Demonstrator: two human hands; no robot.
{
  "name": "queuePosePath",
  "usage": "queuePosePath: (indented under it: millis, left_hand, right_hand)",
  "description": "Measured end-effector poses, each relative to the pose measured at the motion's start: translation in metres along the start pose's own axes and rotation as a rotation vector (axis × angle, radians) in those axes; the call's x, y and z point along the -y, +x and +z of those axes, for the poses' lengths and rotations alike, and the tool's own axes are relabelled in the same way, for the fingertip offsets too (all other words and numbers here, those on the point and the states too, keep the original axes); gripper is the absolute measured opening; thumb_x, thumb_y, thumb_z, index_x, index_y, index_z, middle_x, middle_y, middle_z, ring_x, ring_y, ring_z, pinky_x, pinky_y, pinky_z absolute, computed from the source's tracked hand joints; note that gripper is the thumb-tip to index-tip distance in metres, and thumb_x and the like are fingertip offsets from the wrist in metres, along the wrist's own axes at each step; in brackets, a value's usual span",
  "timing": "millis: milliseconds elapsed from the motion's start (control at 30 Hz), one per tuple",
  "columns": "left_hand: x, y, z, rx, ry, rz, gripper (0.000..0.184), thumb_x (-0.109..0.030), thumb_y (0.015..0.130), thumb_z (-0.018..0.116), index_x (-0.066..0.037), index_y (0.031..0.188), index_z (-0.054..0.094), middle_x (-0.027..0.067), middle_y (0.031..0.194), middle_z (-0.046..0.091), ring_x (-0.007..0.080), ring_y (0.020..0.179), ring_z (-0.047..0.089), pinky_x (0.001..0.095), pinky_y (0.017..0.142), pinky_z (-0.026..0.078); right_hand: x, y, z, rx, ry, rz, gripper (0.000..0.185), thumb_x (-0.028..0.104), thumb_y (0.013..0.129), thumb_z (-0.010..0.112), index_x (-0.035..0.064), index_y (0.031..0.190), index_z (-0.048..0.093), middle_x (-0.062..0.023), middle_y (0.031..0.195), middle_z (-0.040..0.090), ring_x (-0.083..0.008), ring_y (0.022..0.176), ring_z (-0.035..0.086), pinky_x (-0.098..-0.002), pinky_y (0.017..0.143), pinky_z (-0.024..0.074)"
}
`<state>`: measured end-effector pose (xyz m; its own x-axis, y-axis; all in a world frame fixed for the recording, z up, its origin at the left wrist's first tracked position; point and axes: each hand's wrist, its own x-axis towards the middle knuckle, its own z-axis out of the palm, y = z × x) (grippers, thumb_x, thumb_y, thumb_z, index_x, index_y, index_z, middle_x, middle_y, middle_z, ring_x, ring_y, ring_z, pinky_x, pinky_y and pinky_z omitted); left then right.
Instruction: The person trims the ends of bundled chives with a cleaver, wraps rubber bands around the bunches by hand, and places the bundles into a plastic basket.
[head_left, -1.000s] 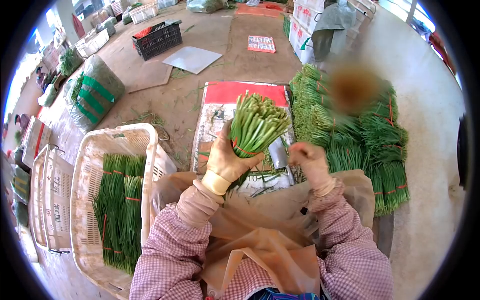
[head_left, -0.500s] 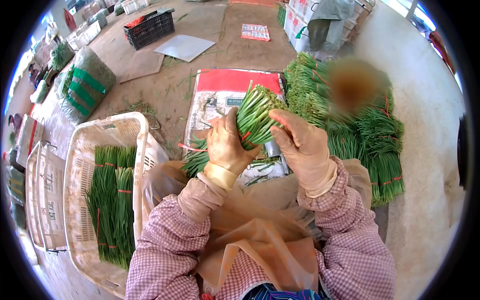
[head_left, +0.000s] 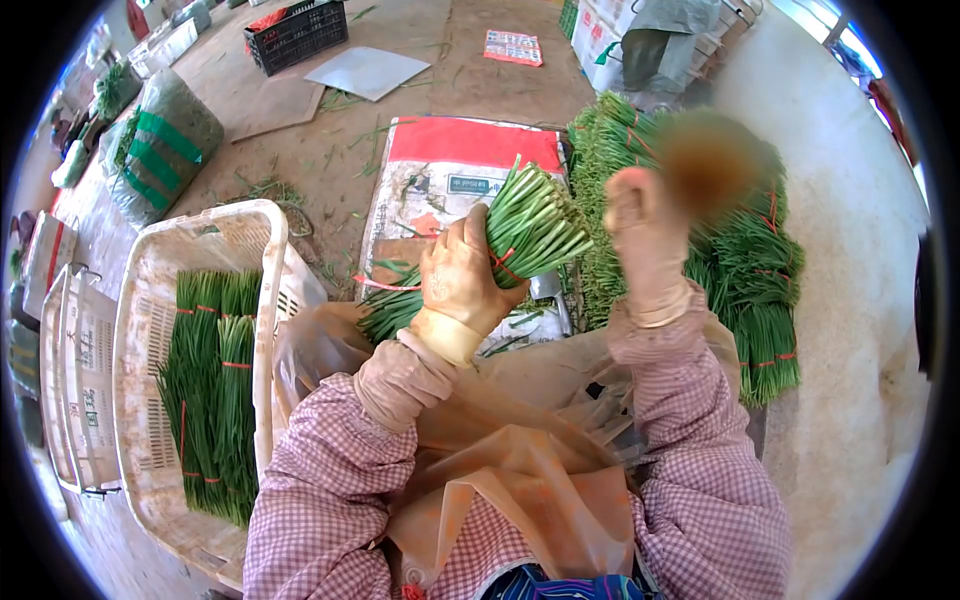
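My gloved left hand (head_left: 460,275) is closed around a bunch of garlic chives (head_left: 540,225), its pale cut ends tilted up and to the right. A red band circles the bunch just beyond my fingers. My gloved right hand (head_left: 645,240) is raised to the right of the bunch, apart from it and smeared by motion, so its fingers do not read clearly. Under the bunch lies a printed sack (head_left: 390,225) with a red top strip. A metal tool (head_left: 552,292), partly hidden, rests on it. A red strip (head_left: 385,285) shows left of my left hand.
At the left, a white plastic basket (head_left: 268,340) holds tied chive bundles (head_left: 205,400). More bundles (head_left: 745,320) are stacked at the right, near a pale wall. Farther off are a taped bag (head_left: 165,150), a black crate (head_left: 297,38) and a flat board (head_left: 368,70).
My right hand has moved away from the cut ends, to the right and up. The bunch, still in my left hand, has shifted slightly right. The view has shifted a little.
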<state>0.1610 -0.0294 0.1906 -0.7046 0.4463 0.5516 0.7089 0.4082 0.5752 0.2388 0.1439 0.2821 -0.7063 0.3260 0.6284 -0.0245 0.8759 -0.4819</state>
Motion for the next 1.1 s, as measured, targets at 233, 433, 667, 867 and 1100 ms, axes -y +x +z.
queuePosePath:
  millis: [233,433,667,867,1100]
  left_hand:
    - [-0.003,0.002,0.001,0.050,0.045,-0.075,0.091,-0.031,0.055,0.081,0.000,0.129,0.039,0.0171,0.103,0.058,0.0338,0.097,0.057,0.0470,0.086,0.044]
    - [-0.005,-0.001,0.006,0.010,0.068,-0.019,0.091,-0.030,0.055,0.085,-0.003,0.129,0.039,0.0192,0.106,0.056,0.0383,0.093,0.057,0.0486,0.080,0.046]
    - [-0.001,0.005,0.000,-0.064,0.113,-0.053,0.086,-0.025,0.053,0.082,-0.003,0.126,0.042,0.0170,0.097,0.058,0.0347,0.087,0.060,0.0475,0.073,0.048]
    - [-0.005,0.018,-0.039,-0.183,-0.454,-0.455,0.073,-0.026,0.056,0.085,0.002,0.113,0.050,0.0166,0.091,0.061,0.0329,0.087,0.061,0.0420,0.080,0.051]
    - [-0.014,0.024,-0.104,-0.358,-1.100,-0.591,0.082,-0.021,0.057,0.082,0.000,0.125,0.042,0.0205,0.107,0.062,0.0337,0.103,0.060,0.0368,0.089,0.048]
  right_hand:
    - [-0.009,-0.042,-0.005,-0.042,0.571,0.361,0.016,0.017,0.097,0.054,0.0035,0.100,0.061,-0.0057,0.073,0.063,-0.0083,0.060,0.056,-0.0230,0.053,0.0465]
    - [0.018,-0.027,0.015,0.124,-0.133,-0.283,0.016,0.017,0.092,0.057,0.0085,0.105,0.060,-0.0090,0.079,0.065,-0.0249,0.061,0.063,-0.0347,0.053,0.0478]
    - [0.014,-0.010,0.023,0.063,0.055,0.053,0.014,0.020,0.092,0.059,0.0083,0.096,0.064,-0.0077,0.074,0.062,-0.0221,0.063,0.060,-0.0325,0.057,0.0464]
    - [-0.058,-0.006,0.045,0.081,0.599,0.444,0.031,0.013,0.095,0.052,-0.0042,0.121,0.051,-0.0059,0.087,0.059,-0.0132,0.076,0.054,-0.0279,0.072,0.0460]
    - [-0.031,-0.066,0.104,0.719,1.144,0.360,0.054,0.018,0.091,0.062,0.0011,0.136,0.040,-0.0101,0.130,0.051,-0.0205,0.115,0.052,-0.0378,0.099,0.0414]
